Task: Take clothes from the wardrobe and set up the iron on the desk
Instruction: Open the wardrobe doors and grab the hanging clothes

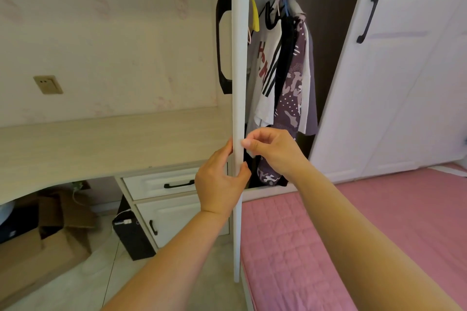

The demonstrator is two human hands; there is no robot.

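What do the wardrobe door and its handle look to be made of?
Wardrobe door: probably painted or laminated board, going by its smooth, matte white edge with no grain. Door handle: glossy black, with highlights on its curve; metal or plastic, cannot tell which.

Matt white painted door (238, 58), glossy black handle (223, 40), quilted pink cloth mattress (353, 222)

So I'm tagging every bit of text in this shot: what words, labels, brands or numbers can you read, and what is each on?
White T-shirt hanging in the wardrobe: red lettering, partly hidden by the door edge and folds; a first letter like "H" shows, the rest unreadable.
Black box on the floor by the desk drawers: a small white label, too small to read.
Nothing else carries readable text.
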